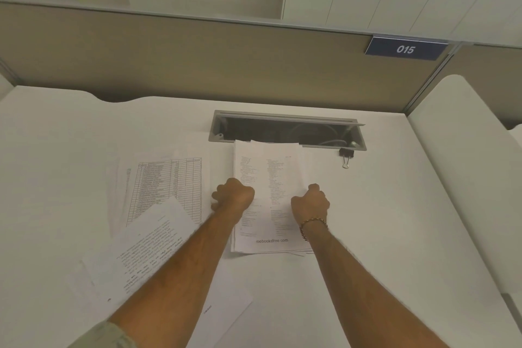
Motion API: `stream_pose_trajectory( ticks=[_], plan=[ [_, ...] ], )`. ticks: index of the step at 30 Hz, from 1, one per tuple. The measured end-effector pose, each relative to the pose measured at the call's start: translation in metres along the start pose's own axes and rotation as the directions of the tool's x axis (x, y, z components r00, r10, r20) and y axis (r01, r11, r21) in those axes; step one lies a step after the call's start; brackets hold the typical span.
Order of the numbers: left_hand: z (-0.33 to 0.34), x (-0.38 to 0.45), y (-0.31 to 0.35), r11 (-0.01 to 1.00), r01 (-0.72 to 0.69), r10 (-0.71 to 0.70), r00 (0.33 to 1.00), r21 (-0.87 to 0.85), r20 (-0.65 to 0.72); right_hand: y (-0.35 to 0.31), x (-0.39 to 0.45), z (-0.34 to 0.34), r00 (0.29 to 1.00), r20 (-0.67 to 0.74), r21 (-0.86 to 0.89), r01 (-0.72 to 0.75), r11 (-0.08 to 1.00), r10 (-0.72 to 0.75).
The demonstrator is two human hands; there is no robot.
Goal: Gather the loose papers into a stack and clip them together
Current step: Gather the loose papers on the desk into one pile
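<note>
A stack of printed papers [268, 167] lies upright in the middle of the white desk, its far end over the lip of the cable tray. My left hand [234, 195] grips the stack's left edge and my right hand [310, 202] grips its right edge, both with fingers curled. A sheet with a printed table [166, 178] lies loose to the left. Another text sheet [149, 248] lies tilted over it, partly under my left forearm. A black binder clip [346, 154] rests on the desk to the right of the stack, apart from both hands.
An open metal cable tray [288, 130] is sunk in the desk behind the stack. A beige partition [197, 59] with a blue "015" sign [406, 49] stands at the back. A white side panel [466, 164] borders the desk at right.
</note>
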State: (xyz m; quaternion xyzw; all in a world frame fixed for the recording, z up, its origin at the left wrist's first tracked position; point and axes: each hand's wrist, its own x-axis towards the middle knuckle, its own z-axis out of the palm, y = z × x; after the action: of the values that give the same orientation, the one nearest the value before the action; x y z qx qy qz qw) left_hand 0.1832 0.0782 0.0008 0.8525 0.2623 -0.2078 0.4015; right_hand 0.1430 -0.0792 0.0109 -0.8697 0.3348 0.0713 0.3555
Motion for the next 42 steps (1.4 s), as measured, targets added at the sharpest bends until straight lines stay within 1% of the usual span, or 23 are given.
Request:
stream_pose_trajectory(
  ticks=[1,2,3,4,5,7,8,10,14,17,20,22,24,29,31,33,35,37,39,42],
  plan=[
    [0.001,-0.004,0.002,0.995,0.01,-0.006,0.999,0.102,-0.041,0.0,0.0,0.0,1.0,0.001,0.0,0.0,1.0,0.0],
    [0.003,-0.005,0.003,0.988,0.016,-0.006,0.998,0.156,-0.061,0.0,-0.001,0.0,1.0,0.004,-0.001,0.003,1.0,-0.003],
    [0.004,-0.005,0.002,0.988,0.003,0.006,0.998,0.153,-0.06,0.001,0.0,0.0,1.0,0.006,0.0,0.006,1.0,-0.006],
    [0.004,-0.004,0.001,0.996,-0.014,0.016,0.999,0.085,-0.034,0.002,0.0,0.0,1.0,0.008,0.003,0.009,1.0,-0.009],
    [0.004,-0.002,0.0,0.999,-0.041,0.041,0.999,-0.036,0.003,0.004,0.001,0.0,1.0,0.009,0.008,0.013,1.0,-0.013],
    [0.003,-0.003,-0.001,0.959,-0.05,0.077,0.993,-0.278,0.087,0.006,0.002,0.001,1.0,0.009,0.014,0.019,1.0,-0.019],
    [0.002,-0.005,-0.002,0.939,-0.042,0.084,0.99,-0.342,0.111,0.007,0.002,0.001,1.0,0.009,0.017,0.021,1.0,-0.021],
    [0.002,-0.009,-0.005,0.922,-0.062,0.109,0.989,-0.383,0.102,0.009,0.002,0.001,1.0,0.007,0.023,0.025,0.999,-0.025],
    [0.002,-0.016,-0.013,0.897,-0.151,0.208,0.974,-0.415,0.094,0.011,0.003,0.002,0.999,0.01,0.033,0.033,0.999,-0.033],
    [-0.004,-0.027,-0.02,0.851,-0.169,0.229,0.971,-0.497,0.061,0.015,0.003,0.0,0.999,0.028,0.027,0.034,0.999,-0.035],
    [-0.011,-0.038,-0.034,0.806,-0.17,0.216,0.976,-0.568,0.015,0.02,0.007,-0.004,0.996,0.048,-0.001,0.07,0.998,-0.07],
    [-0.018,-0.044,-0.043,0.77,-0.164,0.193,0.981,-0.617,-0.019,0.021,0.009,-0.009,0.993,0.075,0.079,0.088,0.993,-0.094],
    [-0.023,-0.049,-0.052,0.736,-0.134,0.158,0.987,-0.664,-0.025,0.022,0.01,-0.012,0.984,0.121,0.223,0.1,0.97,-0.129],
    [-0.037,-0.066,-0.079,0.679,-0.082,0.101,0.995,-0.729,-0.017,0.015,-0.008,-0.013,0.932,0.246,0.433,0.14,0.89,-0.266],
    [-0.043,-0.075,-0.092,0.666,-0.069,0.08,0.997,-0.742,-0.021,0.013,-0.019,-0.009,0.908,0.272,0.458,0.169,0.873,-0.318],
    [-0.047,-0.082,-0.108,0.646,-0.065,0.063,0.998,-0.76,-0.031,0.009,-0.029,-0.006,0.902,0.269,0.452,0.192,0.871,-0.338],
    [-0.049,-0.092,-0.125,0.622,-0.091,0.064,0.996,-0.778,-0.066,0.005,-0.041,-0.001,0.894,0.263,0.445,0.221,0.868,-0.363],
    [-0.048,-0.103,-0.14,0.607,-0.16,0.055,0.986,-0.779,-0.159,-0.001,-0.05,0.008,0.876,0.278,0.418,0.258,0.871,-0.393],
    [-0.048,-0.112,-0.152,0.638,-0.223,0.021,0.962,-0.737,-0.273,-0.007,-0.062,0.018,0.85,0.318,0.381,0.291,0.878,-0.42],
    [-0.051,-0.124,-0.167,0.7,-0.234,-0.054,0.925,-0.675,-0.376,-0.015,-0.081,0.031,0.826,0.353,0.326,0.332,0.885,-0.439]
  ],
)
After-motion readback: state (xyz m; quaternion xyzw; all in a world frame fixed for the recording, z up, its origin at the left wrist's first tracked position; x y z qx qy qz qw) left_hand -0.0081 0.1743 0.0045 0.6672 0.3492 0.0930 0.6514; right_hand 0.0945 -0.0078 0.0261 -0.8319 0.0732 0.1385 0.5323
